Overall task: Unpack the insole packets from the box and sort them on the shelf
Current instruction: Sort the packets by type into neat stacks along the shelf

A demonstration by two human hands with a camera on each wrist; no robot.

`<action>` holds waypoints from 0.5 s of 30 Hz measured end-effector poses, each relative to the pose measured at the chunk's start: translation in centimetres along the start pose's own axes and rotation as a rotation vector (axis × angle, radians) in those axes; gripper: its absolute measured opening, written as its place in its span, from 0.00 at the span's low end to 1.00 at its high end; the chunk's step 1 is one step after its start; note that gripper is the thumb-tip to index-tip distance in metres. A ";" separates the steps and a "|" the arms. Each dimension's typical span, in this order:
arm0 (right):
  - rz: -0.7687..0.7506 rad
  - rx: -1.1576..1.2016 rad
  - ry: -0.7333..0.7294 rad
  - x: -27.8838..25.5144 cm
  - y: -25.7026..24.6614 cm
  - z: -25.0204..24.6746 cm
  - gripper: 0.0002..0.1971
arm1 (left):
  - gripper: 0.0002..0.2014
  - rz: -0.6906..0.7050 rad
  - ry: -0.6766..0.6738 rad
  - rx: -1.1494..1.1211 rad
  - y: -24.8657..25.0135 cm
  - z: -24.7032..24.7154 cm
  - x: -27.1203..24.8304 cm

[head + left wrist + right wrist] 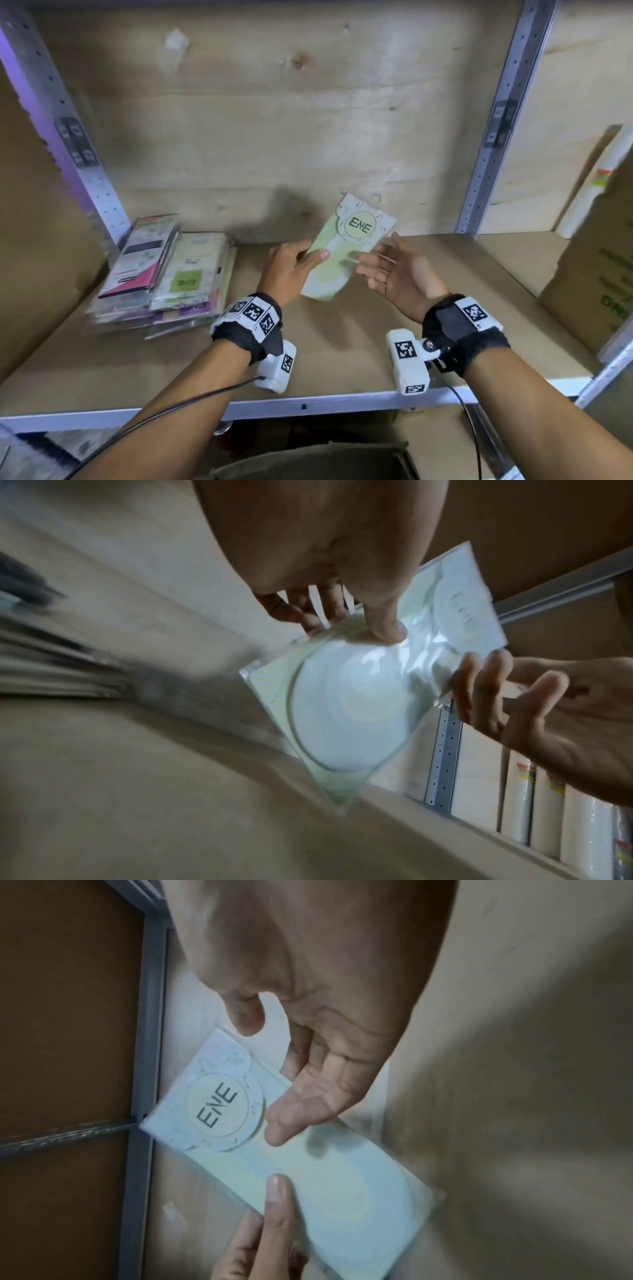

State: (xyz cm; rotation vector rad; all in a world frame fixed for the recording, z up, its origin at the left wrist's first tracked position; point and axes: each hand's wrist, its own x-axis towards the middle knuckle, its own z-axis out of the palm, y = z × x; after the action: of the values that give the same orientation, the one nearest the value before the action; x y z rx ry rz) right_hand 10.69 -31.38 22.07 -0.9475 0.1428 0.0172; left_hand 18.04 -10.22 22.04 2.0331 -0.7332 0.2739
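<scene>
Head view, centre frame: left hand [291, 270] pinched the pale green insole packet [346, 250], thumb on its face, fingers behind. Right hand [397, 277] lay spread and relaxed just beside the packet's right edge, holding nothing. Sorted stack of packets [164, 274] at lower left on the shelf [308, 359]. Risk: glossy sleeve slipping from the one-handed pinch.

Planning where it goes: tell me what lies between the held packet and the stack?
Bare shelf board only, in the head view, between green packet and stack.
</scene>
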 end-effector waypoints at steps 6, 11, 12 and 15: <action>-0.063 -0.568 0.040 1.0 -0.3 -0.2 0.12 | 0.19 -0.216 -0.016 -0.371 -0.9 1.0 0.9; 0.033 -0.842 -0.058 1.8 1.7 0.9 0.12 | 0.09 -0.430 0.026 -0.594 -2.6 1.0 -0.1; 0.061 -0.793 -0.087 2.0 2.0 0.9 0.13 | 0.10 -0.475 0.018 -0.615 -3.0 0.8 -0.4; 0.134 -0.679 -0.135 1.9 2.4 0.6 0.16 | 0.13 -0.579 0.100 -0.726 -3.8 -0.4 -1.0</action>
State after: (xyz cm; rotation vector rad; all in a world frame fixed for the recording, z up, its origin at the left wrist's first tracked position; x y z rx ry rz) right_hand 12.50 -29.62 20.24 -1.6083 0.0744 0.2669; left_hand 19.54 -8.03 19.10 1.4314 -0.1145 -0.2061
